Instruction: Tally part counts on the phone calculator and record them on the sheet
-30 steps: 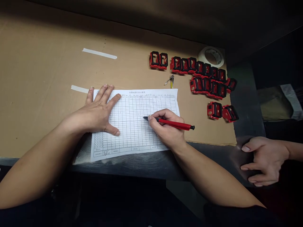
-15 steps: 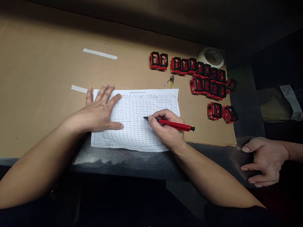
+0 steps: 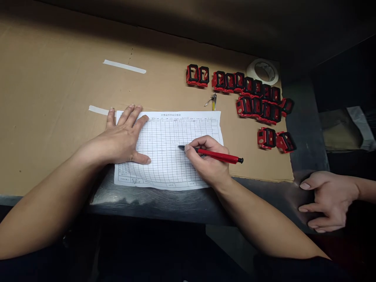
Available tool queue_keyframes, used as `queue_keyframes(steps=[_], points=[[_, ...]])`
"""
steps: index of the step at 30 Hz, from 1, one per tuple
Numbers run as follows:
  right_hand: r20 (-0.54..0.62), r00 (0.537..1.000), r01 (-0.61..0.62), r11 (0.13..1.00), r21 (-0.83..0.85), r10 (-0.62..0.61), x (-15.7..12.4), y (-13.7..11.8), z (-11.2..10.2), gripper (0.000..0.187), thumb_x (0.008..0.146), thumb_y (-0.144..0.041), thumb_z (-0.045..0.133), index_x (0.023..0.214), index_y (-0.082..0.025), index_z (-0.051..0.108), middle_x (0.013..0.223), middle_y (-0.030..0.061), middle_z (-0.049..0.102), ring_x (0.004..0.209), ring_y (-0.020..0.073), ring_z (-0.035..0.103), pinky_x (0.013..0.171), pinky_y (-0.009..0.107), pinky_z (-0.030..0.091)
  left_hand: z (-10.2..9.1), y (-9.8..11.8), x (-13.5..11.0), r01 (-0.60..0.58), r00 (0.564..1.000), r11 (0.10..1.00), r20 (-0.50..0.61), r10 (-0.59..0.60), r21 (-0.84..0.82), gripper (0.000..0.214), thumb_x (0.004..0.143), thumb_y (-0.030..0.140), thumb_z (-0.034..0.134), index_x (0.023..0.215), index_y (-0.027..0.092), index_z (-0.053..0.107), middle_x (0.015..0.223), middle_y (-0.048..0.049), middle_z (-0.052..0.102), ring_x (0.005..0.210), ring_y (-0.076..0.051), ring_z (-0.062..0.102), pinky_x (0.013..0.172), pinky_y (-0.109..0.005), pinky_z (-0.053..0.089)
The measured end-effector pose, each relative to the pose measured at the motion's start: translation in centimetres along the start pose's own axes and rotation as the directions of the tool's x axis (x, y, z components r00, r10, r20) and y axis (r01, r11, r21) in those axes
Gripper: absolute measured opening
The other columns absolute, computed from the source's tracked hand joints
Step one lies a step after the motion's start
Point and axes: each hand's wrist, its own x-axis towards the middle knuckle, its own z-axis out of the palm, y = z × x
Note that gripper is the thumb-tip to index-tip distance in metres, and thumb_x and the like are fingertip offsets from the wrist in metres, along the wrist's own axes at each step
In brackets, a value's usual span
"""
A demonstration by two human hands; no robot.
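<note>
A printed form [image 3: 164,168] with a ruled grid and some handwriting lies across the front edge of the cardboard, over the metal table edge. My left hand [image 3: 125,137] rests flat on its left side, fingers spread. In my right hand [image 3: 210,160] is a red and black pen [image 3: 220,155], pinched between thumb and fingers. The pen's tip points at a row near the middle of the grid; whether it touches the paper I cannot tell. The side of my right hand lies on the form's right part.
Several red and black plastic frames [image 3: 252,105] stand in rows at the right. Behind them lies a tape roll [image 3: 262,72]. A nail clipper [image 3: 213,102] is above the form. White tape strips [image 3: 125,66] mark the cardboard [image 3: 58,90]. Another person's hand [image 3: 330,199] rests at the right.
The form's lower edge has shifted very slightly, and my left thumb has drawn in a little toward the hand. My right hand and the pen are almost still.
</note>
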Motion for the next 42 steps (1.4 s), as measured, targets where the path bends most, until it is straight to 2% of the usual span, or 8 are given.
queue_keyframes(steps=[4,9,12,19,23,32,39,42], points=[[-0.005,1.000,0.011,1.000,-0.008,-0.011,0.0,-0.1,0.1,0.015,0.079,-0.037,0.071,0.072,-0.024,0.068,0.057,-0.0050,0.063,0.048,0.0112,0.051,0.058,0.032,0.050,-0.1,0.0,0.0,-0.002,1.000,1.000,0.007,0.001,0.016,0.133,0.076,0.073,0.077,0.173,0.009,0.012,0.178,-0.0167,-0.017,0.166,-0.036,-0.020,0.128,-0.068,-0.013],[0.003,1.000,-0.007,1.000,-0.022,0.008,0.0,-0.1,0.1,0.016,0.079,-0.038,0.071,0.073,-0.024,0.069,0.056,-0.0057,0.061,0.049,0.0113,0.051,0.060,0.033,0.051,0.0,-0.3,0.0,-0.010,1.000,1.000,-0.021,0.010,-0.011,0.135,0.071,0.072,0.081,0.173,0.013,0.015,0.179,-0.0160,-0.013,0.166,-0.037,-0.016,0.129,-0.065,-0.013],[0.005,1.000,-0.008,1.000,-0.027,0.008,0.0,-0.1,0.0,0.016,0.079,-0.038,0.071,0.072,-0.024,0.069,0.054,-0.0063,0.059,0.049,0.0114,0.050,0.060,0.033,0.051,0.2,-0.4,0.1,-0.015,0.999,0.999,-0.039,0.014,-0.028,0.135,0.069,0.071,0.083,0.173,0.014,0.017,0.179,-0.0160,-0.010,0.166,-0.038,-0.014,0.129,-0.065,-0.013],[0.017,1.000,0.009,1.000,-0.025,-0.008,-0.1,0.0,0.0,0.017,0.080,-0.038,0.074,0.072,-0.025,0.069,0.055,-0.0060,0.060,0.049,0.0117,0.052,0.058,0.032,0.050,0.1,-0.5,0.1,-0.029,0.999,0.999,-0.015,0.029,0.015,0.139,0.071,0.078,0.078,0.172,0.008,0.014,0.178,-0.0171,-0.014,0.166,-0.038,-0.015,0.129,-0.069,-0.010],[0.023,0.999,0.024,0.999,-0.025,-0.023,-0.1,0.0,0.0,0.015,0.081,-0.036,0.073,0.072,-0.025,0.069,0.055,-0.0060,0.061,0.050,0.0120,0.053,0.058,0.032,0.050,0.2,-0.5,0.1,-0.031,0.998,0.999,-0.055,0.030,-0.018,0.138,0.069,0.075,0.081,0.172,0.010,0.018,0.179,-0.0159,-0.011,0.166,-0.041,-0.012,0.130,-0.068,-0.010],[0.020,1.000,0.017,1.000,-0.026,-0.017,0.0,0.0,-0.1,0.013,0.079,-0.034,0.073,0.072,-0.024,0.069,0.059,-0.0047,0.065,0.054,0.0127,0.058,0.059,0.032,0.050,-0.1,-0.3,0.1,-0.022,1.000,1.000,-0.013,0.022,0.010,0.138,0.071,0.076,0.079,0.173,0.010,0.014,0.178,-0.0156,-0.014,0.166,-0.038,-0.016,0.129,-0.067,-0.011],[-0.035,0.994,-0.098,0.983,0.156,0.105,0.2,1.0,0.2,0.016,0.080,-0.035,0.075,0.074,-0.023,0.067,0.062,-0.0026,0.064,0.052,0.0117,0.054,0.051,0.029,0.046,0.3,-0.6,0.2,-0.032,0.998,0.998,-0.055,0.029,-0.059,0.137,0.068,0.073,0.081,0.173,0.014,0.018,0.180,-0.0131,-0.009,0.165,-0.044,-0.014,0.129,-0.065,-0.013],[-0.079,0.992,-0.079,0.962,0.262,0.103,0.3,1.4,0.4,0.021,0.086,-0.042,0.074,0.081,-0.023,0.066,0.065,-0.0022,0.064,0.051,0.0120,0.056,0.049,0.029,0.047,0.4,-0.8,0.2,-0.023,0.999,0.998,-0.048,0.020,-0.064,0.136,0.067,0.075,0.080,0.173,0.014,0.019,0.180,-0.0115,-0.009,0.164,-0.044,-0.019,0.130,-0.064,-0.014]])
